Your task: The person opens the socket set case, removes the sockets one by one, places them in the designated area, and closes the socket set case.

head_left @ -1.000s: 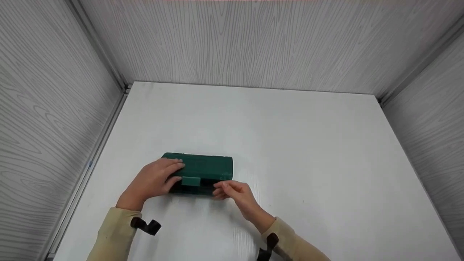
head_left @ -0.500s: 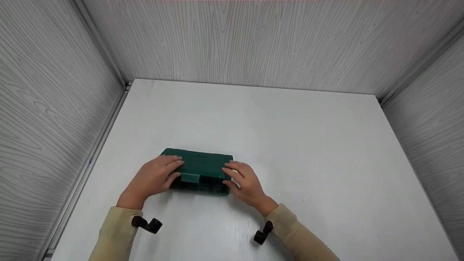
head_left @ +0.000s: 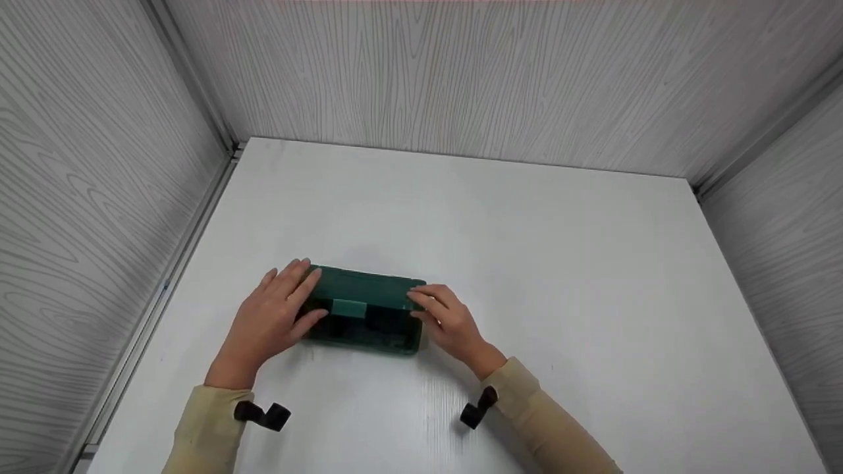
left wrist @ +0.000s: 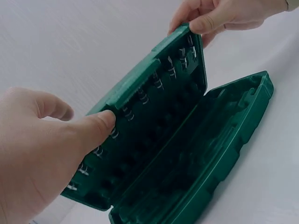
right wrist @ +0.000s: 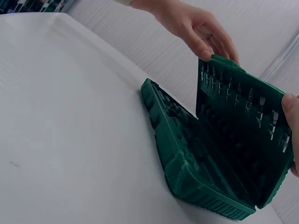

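A green screwdriver bit case [head_left: 359, 339] lies on the white table with its lid [head_left: 362, 286] raised at an angle over the base. Inside the lid, several metal bits [right wrist: 250, 98] sit in a row of clips; the base's inside [left wrist: 173, 168] is dark. My left hand [head_left: 273, 316] holds the lid's left part, its thumb at the front edge by the latch tab [head_left: 349, 308] and its fingers over the outside. At the lid's right corner my right hand [head_left: 451, 322] pinches the edge, with the thumb on the inner side and the fingers outside.
The white table [head_left: 560, 263] is bounded by grey wood-grain panels [head_left: 461, 79] at the back and sides. Each sleeve carries a black wrist mount, one on the left [head_left: 263, 416] and one on the right [head_left: 479, 408]. Blurred items [right wrist: 35, 5] show beyond the table edge.
My right hand has moved from the case's front right edge up to the lid's corner. The lid has tilted farther up, and my left hand's fingers have spread toward its far edge.
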Tool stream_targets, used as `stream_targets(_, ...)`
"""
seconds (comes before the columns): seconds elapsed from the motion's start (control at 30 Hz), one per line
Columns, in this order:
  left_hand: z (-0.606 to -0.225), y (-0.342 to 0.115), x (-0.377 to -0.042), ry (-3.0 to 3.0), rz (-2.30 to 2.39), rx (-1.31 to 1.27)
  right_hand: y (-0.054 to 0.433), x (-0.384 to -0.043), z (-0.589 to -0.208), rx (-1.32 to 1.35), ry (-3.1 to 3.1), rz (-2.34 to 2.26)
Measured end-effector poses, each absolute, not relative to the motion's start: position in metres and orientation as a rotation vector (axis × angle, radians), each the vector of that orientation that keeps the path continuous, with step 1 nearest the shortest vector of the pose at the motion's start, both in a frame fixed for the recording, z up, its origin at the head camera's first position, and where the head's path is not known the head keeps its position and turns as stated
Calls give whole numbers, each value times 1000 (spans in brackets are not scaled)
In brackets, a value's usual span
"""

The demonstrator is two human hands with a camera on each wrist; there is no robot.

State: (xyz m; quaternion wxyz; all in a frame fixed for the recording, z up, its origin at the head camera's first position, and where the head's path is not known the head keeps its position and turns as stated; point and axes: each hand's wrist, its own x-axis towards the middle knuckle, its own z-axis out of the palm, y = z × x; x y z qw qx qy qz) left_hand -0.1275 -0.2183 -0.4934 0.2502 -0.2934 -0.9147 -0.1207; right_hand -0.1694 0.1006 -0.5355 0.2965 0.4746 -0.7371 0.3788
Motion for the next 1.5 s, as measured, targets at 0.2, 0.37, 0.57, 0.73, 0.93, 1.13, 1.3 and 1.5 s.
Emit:
stream_targets(0.2,-506,-228,-119,-2431,-339,-575,104,-179,-525,1268,-2009,1015)
stream_targets(0.37,-532,-230,-107,-2557,-351,-321,107,-187,-518,1249,-2112,1133)
stream_targets(0.57,-562,-221,-91,-2781,-446,-174,111,-198,-512,1208,-2205,1321)
stream_targets(0.73,-576,-212,-88,-2869,-468,-144,112,-206,-493,1111,-2279,1429)
stream_targets(0.93,-584,-207,-85,-2946,-513,-101,112,-214,-472,983,-2388,1544)
stream_targets(1.13,-589,-208,-84,-2945,-524,-61,109,-243,-500,809,-2452,1698)
stream_targets(1.3,-593,-208,-83,-2939,-548,-55,109,-259,-521,759,-2564,1695)
stream_targets(1.5,-595,-207,-82,-2922,-562,-54,108,-265,-528,696,-2724,1652)
